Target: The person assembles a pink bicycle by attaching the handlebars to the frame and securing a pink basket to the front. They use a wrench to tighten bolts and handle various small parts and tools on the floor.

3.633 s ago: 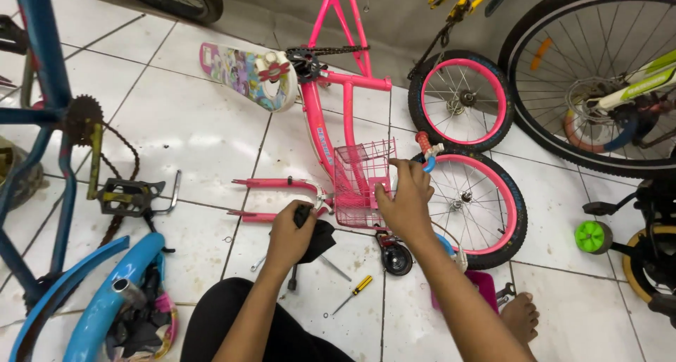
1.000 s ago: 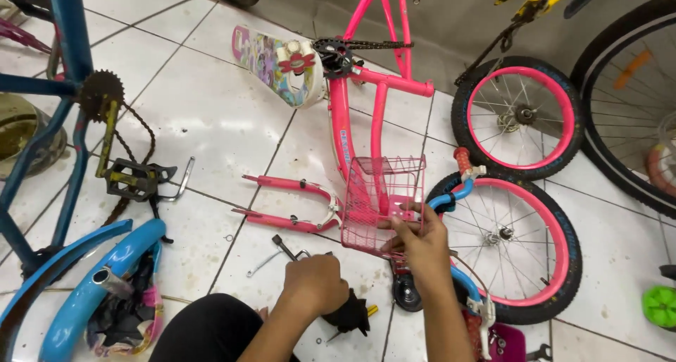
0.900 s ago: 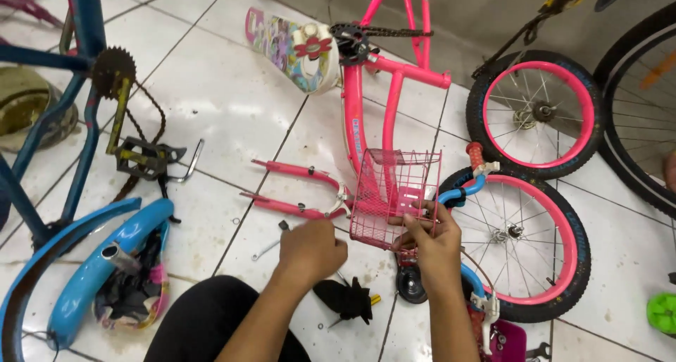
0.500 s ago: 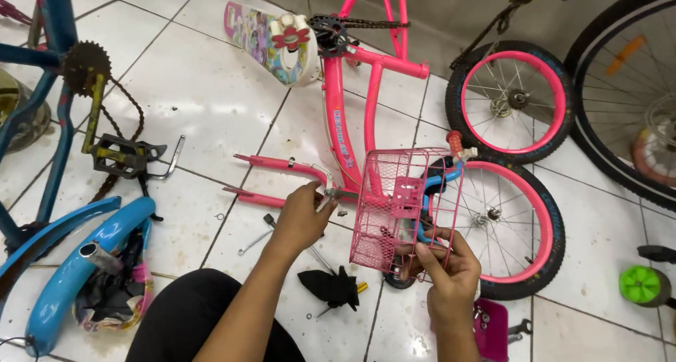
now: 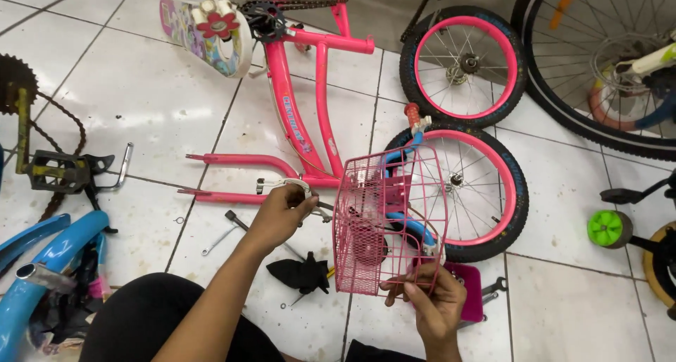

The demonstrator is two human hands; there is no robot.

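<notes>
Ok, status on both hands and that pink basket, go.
Right hand grips pink wire basket by its bottom edge, lifted off floor. Left hand on metal bracket at pink bike frame. Black glove and wrench on tiles below.

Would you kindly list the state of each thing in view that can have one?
Pink wire basket: lifted, tilted, held at its bottom rim by the right hand.
Left hand: closed on a silver brake part.
Pink bicycle frame: lying on the floor.
Pink-rimmed wheel: on the floor behind the basket.

Bare forearms, no sleeves; black trousers (image 5: 151, 316) cover the legs.
</notes>
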